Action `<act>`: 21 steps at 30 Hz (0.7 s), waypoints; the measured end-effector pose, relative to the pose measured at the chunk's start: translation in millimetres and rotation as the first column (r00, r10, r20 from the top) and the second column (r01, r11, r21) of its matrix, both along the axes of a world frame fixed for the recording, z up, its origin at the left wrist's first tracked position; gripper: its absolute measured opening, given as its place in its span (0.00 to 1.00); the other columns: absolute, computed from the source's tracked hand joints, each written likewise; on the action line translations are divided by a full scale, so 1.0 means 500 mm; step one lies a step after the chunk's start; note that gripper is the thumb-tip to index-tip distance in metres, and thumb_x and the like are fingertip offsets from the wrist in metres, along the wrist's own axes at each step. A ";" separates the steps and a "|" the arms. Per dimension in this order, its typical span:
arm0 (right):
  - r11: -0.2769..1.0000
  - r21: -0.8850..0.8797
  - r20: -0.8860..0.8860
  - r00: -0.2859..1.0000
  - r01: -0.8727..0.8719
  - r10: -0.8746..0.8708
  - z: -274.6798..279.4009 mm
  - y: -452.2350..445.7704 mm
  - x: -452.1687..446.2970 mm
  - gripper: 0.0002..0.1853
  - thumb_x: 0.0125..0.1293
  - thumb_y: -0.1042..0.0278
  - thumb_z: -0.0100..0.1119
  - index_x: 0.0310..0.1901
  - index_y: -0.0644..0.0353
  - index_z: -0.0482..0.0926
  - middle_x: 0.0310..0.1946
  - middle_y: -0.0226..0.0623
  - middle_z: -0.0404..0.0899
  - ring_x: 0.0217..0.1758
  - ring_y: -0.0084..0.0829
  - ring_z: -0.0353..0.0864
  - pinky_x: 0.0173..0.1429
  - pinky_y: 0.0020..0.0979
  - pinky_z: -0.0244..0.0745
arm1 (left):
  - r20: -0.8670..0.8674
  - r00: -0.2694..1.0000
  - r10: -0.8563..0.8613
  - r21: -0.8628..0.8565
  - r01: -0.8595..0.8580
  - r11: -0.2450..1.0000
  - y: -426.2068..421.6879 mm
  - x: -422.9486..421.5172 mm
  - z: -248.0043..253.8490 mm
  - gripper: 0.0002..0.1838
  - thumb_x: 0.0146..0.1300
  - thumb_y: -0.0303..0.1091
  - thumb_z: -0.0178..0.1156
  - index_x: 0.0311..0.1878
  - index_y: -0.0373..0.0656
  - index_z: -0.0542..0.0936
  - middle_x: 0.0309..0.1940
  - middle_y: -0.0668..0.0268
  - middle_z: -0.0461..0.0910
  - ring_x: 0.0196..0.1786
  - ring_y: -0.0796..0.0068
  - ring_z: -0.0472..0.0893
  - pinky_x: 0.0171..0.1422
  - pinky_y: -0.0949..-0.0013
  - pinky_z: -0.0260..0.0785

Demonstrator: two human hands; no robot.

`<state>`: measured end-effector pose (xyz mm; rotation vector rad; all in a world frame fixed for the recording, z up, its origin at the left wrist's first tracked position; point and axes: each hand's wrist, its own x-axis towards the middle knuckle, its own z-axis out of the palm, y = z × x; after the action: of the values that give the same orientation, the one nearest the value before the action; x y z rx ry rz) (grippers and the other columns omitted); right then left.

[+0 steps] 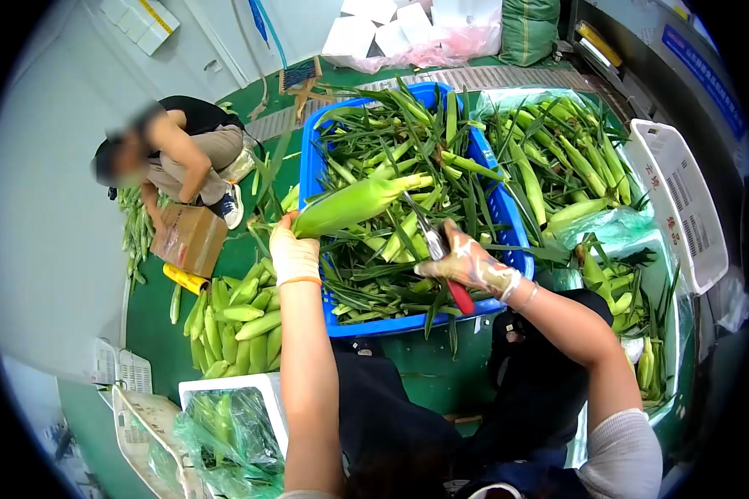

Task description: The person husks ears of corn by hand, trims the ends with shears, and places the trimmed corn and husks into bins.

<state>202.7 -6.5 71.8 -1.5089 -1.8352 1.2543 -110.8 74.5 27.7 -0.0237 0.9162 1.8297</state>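
Observation:
My left hand (295, 256), in a pale glove, is closed round one end of a green ear of corn in its husk (341, 209). The ear lies nearly level over a blue crate (391, 327) filled with husk leaves and trimmings. In my right hand (473, 268), gloved in a patterned glove, is a pair of pruning shears (431, 238) with a red handle. The shears' tip points up toward the ear's stem end, close to it; whether they touch I cannot tell.
Left of the crate, trimmed ears (240, 328) lie piled on the green floor. Untrimmed corn (558, 158) fills a lined box at right, beside a white basket (681, 208). A co-worker (193, 150) squats at left with a cardboard box (190, 241). A small stool (301, 76) stands behind.

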 end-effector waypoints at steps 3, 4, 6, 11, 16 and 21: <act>0.996 0.089 -0.097 0.995 0.003 0.006 0.005 0.027 -0.019 0.36 0.45 0.46 0.72 0.44 0.66 0.65 0.33 0.50 0.77 0.36 0.40 0.77 0.44 0.36 0.73 | -0.014 1.000 0.019 -0.086 -0.020 0.996 0.001 0.025 0.001 0.09 0.69 0.34 0.50 0.39 0.38 0.75 0.40 0.58 0.76 0.43 0.60 0.75 0.52 0.51 0.70; 0.993 0.115 -0.144 0.990 0.006 0.011 0.014 0.030 -0.025 0.34 0.45 0.46 0.71 0.42 0.66 0.67 0.32 0.48 0.77 0.35 0.40 0.76 0.43 0.36 0.72 | -0.086 0.996 0.039 -0.129 -0.050 0.990 -0.005 0.034 0.011 0.09 0.69 0.35 0.50 0.39 0.39 0.75 0.39 0.59 0.76 0.42 0.61 0.75 0.50 0.53 0.70; 0.992 0.124 -0.019 0.999 -0.026 0.029 0.001 0.049 -0.035 0.30 0.44 0.47 0.70 0.38 0.65 0.70 0.29 0.45 0.77 0.32 0.39 0.76 0.41 0.37 0.73 | -0.241 0.970 0.035 -0.154 -0.073 0.985 -0.025 0.055 0.041 0.09 0.69 0.36 0.50 0.39 0.41 0.75 0.38 0.61 0.75 0.40 0.63 0.75 0.47 0.56 0.70; 0.960 -0.280 -0.310 0.947 -0.007 -0.084 -0.062 0.043 -0.053 0.20 0.48 0.53 0.68 0.29 0.64 0.75 0.20 0.39 0.76 0.23 0.33 0.76 0.31 0.34 0.72 | -0.269 0.958 0.098 -0.072 -0.121 0.990 0.009 -0.049 -0.055 0.09 0.68 0.35 0.49 0.36 0.39 0.73 0.35 0.60 0.74 0.37 0.63 0.74 0.45 0.58 0.71; 0.978 -0.208 -0.375 0.924 -0.008 -0.072 -0.073 0.055 -0.032 0.18 0.52 0.58 0.70 0.37 0.63 0.76 0.25 0.30 0.75 0.30 0.25 0.73 0.39 0.29 0.71 | -0.355 0.935 -0.015 -0.063 -0.008 0.998 -0.009 -0.048 0.007 0.08 0.65 0.33 0.54 0.36 0.38 0.73 0.32 0.59 0.76 0.33 0.64 0.75 0.42 0.61 0.70; 0.994 -0.110 -0.565 0.823 -0.002 -0.061 -0.058 0.013 -0.078 0.25 0.51 0.63 0.73 0.45 0.65 0.71 0.34 0.32 0.77 0.36 0.22 0.74 0.44 0.25 0.73 | 0.005 0.939 -0.345 0.188 0.338 0.922 -0.009 0.083 0.069 0.21 0.59 0.34 0.67 0.51 0.40 0.72 0.36 0.55 0.78 0.42 0.55 0.78 0.54 0.44 0.71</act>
<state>163.5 0.1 42.8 -1.0377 -1.3583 1.5956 -69.0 69.8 62.3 0.2051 0.6716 1.5728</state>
